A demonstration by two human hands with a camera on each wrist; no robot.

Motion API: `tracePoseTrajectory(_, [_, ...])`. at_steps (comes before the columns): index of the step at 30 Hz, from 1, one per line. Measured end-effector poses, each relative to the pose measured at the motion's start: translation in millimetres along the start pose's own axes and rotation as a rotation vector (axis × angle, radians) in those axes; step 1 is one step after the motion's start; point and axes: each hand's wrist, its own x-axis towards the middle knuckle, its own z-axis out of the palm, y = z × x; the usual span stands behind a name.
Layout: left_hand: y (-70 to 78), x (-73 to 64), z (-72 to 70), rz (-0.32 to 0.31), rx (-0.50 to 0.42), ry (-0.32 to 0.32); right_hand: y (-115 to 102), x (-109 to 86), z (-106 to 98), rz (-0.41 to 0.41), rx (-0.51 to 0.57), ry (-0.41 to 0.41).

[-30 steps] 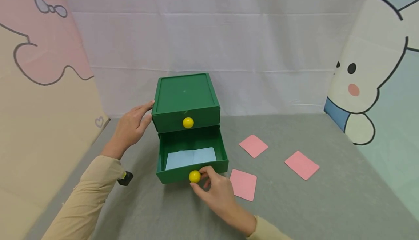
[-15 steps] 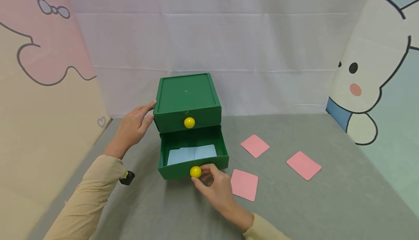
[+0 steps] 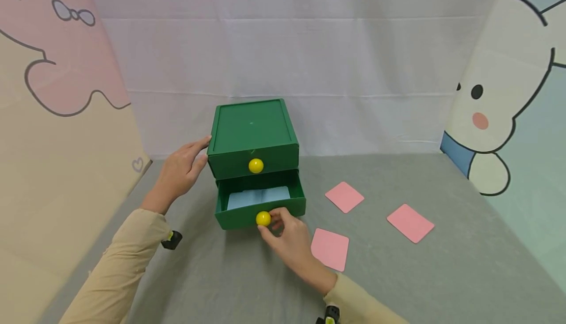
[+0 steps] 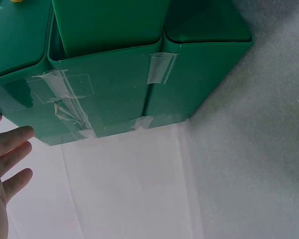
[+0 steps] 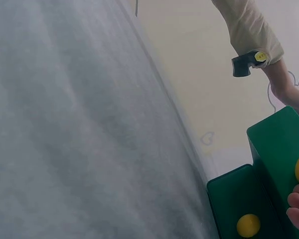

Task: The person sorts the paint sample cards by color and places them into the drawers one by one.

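Note:
A green drawer cabinet with yellow ball knobs stands on the grey cloth. Its pulled-out middle drawer holds pale blue cards. With thumb and index finger, my right hand pinches that drawer's yellow knob. My left hand rests its straight fingertips against the cabinet's left side; the left wrist view shows them spread near the taped side wall. Down in the right wrist view, a closed bottom drawer shows its own knob, hidden from the head view.
Three pink cards lie to the right of the cabinet: a back one, a front one and a far right one. A white curtain hangs behind, with cartoon-printed cloth at both sides.
The middle drawer has slid partway back into the cabinet, my right hand moving away from me with its knob. My left hand stays at the cabinet's side.

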Motion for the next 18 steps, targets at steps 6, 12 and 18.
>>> tracePoseTrajectory(6, [-0.2,-1.1,0.4,0.001,-0.002,0.0,1,8.0,3,0.037,-0.037,-0.021])
tracePoseTrajectory(12, [0.2,-1.1,0.5,-0.003,0.004,-0.003,5,16.4,7,0.063,-0.055,-0.035])
tracePoseTrajectory(18, [1.7,-1.1,-0.2,-0.015,0.0,-0.01,7,26.2,12,0.06,-0.064,-0.037])
